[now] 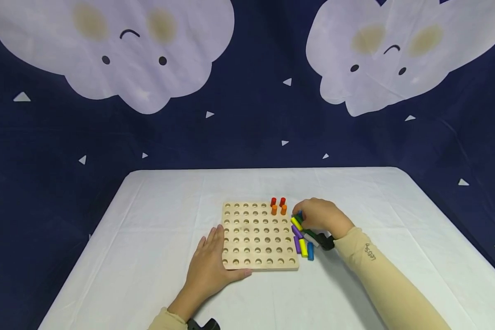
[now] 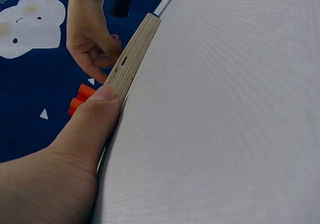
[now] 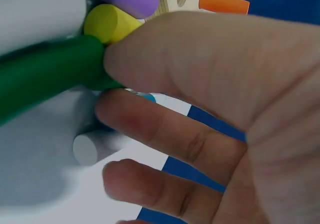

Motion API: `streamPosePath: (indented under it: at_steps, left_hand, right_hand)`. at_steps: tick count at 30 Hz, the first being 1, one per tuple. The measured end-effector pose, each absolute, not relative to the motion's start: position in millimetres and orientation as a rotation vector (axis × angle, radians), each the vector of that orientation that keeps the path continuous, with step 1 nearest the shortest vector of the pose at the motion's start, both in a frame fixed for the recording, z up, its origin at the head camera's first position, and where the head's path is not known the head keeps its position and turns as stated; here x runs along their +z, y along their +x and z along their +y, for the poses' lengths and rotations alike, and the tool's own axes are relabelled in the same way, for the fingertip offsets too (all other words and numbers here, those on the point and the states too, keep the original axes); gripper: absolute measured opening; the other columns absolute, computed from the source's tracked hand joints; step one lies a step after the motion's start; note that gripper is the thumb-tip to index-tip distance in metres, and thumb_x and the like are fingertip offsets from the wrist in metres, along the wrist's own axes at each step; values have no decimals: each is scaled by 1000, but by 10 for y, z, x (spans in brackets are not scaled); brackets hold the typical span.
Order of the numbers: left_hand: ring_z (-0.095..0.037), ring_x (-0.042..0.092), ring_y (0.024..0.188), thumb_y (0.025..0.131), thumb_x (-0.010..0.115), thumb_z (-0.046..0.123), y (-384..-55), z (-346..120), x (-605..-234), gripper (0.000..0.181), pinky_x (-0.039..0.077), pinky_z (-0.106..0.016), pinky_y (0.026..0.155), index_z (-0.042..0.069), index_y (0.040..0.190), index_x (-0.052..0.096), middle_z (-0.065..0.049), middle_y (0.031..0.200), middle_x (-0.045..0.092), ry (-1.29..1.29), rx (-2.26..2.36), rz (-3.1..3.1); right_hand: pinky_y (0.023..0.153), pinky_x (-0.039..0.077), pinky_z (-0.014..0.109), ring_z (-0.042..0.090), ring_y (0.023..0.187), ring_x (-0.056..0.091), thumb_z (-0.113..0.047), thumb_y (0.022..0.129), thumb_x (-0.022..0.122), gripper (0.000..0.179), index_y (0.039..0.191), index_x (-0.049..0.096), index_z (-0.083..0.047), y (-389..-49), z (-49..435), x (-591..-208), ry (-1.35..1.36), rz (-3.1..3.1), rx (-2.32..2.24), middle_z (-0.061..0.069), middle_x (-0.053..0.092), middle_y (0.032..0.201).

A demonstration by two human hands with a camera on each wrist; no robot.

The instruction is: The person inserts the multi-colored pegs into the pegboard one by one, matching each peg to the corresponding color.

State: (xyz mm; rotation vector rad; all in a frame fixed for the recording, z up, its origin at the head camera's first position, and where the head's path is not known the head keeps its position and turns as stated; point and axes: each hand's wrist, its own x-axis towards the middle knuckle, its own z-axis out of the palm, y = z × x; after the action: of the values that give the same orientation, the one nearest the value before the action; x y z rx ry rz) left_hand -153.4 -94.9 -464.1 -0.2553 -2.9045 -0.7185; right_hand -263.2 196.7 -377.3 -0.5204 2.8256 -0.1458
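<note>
A square wooden peg board (image 1: 251, 235) with rows of round holes lies on the table. Two red pegs (image 1: 282, 201) and two orange pegs (image 1: 283, 210) stand at its far right corner. My left hand (image 1: 209, 266) rests against the board's near left corner, fingers straight along the left side, thumb (image 2: 102, 104) along the front edge. At the right side, my right hand (image 1: 321, 214) reaches into loose pegs. Its thumb and index finger pinch a green peg (image 3: 102, 83), mostly hidden behind the thumb. Another green peg (image 3: 45, 76) lies just in front.
Loose pegs lie along the board's right side: yellow (image 1: 303, 248), purple (image 1: 297, 244), blue (image 1: 310, 251) and a whitish one (image 1: 311, 239). White cloth covers the table (image 1: 169, 206). Behind it hangs a dark blue curtain (image 1: 251, 137) with clouds.
</note>
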Motion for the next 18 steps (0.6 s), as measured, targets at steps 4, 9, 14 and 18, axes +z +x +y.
streamPosePath:
  at_steps: [4, 9, 14, 18]
  left_hand:
    - [-25, 22, 146, 52, 64, 86, -1538, -946, -4645, 138, 15, -43, 120, 1, 150, 17, -13, 156, 24, -256, -721, -2905]
    - [-25, 22, 145, 52, 64, 85, -1542, -951, -4634, 137, 15, -43, 120, 1, 150, 17, -13, 155, 25, -254, -718, -2900]
    - [-25, 22, 146, 52, 65, 84, -1544, -949, -4637, 137, 15, -44, 120, 1, 150, 17, -13, 156, 24, -253, -732, -2898]
    - [-25, 21, 146, 51, 64, 85, -1538, -945, -4637, 138, 14, -43, 121, 1, 150, 17, -12, 156, 24, -254, -741, -2901]
  right_hand:
    - [60, 43, 29, 16, 71, 51, -9, 73, 73, 41, 113, 69, -18, -2618, 1958, -3735, -521, 2816, -165, -2, 60, 76]
    - [64, 46, 32, 17, 74, 53, -10, 72, 74, 41, 112, 70, -18, -2667, 1976, -3729, -482, 2819, -177, -2, 64, 83]
    - [70, 47, 37, 19, 83, 55, -11, 69, 75, 39, 108, 71, -19, -2702, 1947, -3731, -431, 2820, -159, 0, 68, 97]
    - [68, 47, 36, 19, 82, 55, -13, 69, 76, 36, 104, 72, -21, -2706, 1922, -3739, -410, 2826, -131, 1, 68, 100]
